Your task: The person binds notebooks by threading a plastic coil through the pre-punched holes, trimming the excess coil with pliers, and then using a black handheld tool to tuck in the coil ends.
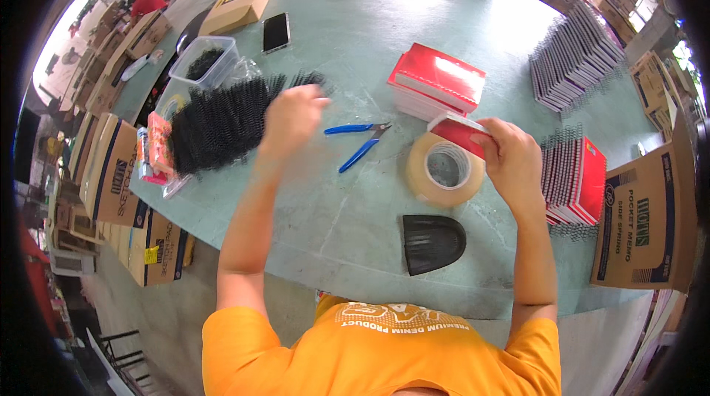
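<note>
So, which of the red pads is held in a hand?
The pad in the fingers of the right hand, overlapping the tape in view; the other red pads sit stacked on the table.

Printed lettering at three, six, eight, nine and eleven o'clock
Just past three, a cardboard carton (pixel 642 222) bears dark-blue sideways print: a bold name, two lines of capitals, a round emblem and a striped block. At nine, an upper carton (pixel 112 168) has large dark capitals; at eight, a lower carton (pixel 166 237) has similar print and a yellow label (pixel 151 255), too small to read. At six, an orange shirt (pixel 392 355) shows white capitals upside down. At eleven, a tan box (pixel 255 5) carries unreadable print
</note>
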Demonstrator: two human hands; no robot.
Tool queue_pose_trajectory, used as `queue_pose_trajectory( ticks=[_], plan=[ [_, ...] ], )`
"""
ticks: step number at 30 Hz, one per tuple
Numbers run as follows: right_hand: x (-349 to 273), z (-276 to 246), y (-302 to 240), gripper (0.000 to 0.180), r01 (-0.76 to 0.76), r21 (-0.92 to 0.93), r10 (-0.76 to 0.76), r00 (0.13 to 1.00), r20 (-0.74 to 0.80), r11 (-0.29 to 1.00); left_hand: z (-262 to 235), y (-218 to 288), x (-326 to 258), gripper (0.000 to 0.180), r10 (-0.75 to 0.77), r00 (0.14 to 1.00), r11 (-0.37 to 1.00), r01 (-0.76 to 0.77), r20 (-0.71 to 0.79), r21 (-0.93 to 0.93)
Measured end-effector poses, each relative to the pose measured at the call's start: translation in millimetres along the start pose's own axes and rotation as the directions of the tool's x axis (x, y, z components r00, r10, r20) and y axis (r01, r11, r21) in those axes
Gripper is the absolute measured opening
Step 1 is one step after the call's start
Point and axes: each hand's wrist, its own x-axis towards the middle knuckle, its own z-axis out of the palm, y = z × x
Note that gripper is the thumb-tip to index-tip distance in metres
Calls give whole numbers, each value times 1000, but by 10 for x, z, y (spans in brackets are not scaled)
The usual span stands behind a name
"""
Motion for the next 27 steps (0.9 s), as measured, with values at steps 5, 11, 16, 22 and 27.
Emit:
queue_pose_trajectory(
  ticks=[5,11,16,22,27],
  plan=[
    [-98,396,124,13,-4,-29,8,986,166,1000,446,-814,-75,25,-50,994,905,85,-95,417],
    [-53,263,153,12,-16,23,13,992,129,1000,170,-662,-62,17,-14,940,941,128,-341,312],
    [-12,271,146,15,-55,-77,75,954,290,996,-267,-253,-62,21,-164,819,946,-27,-549,-322],
    [59,293,47,23,-67,195,34,985,168,978,-380,158,-102,19,-79,846,706,-325,-527,-628],
    [57,448,60,18,52,160,-58,998,32,986,427,831,-417,57,227,945,862,-83,235,-500]
  ],
)
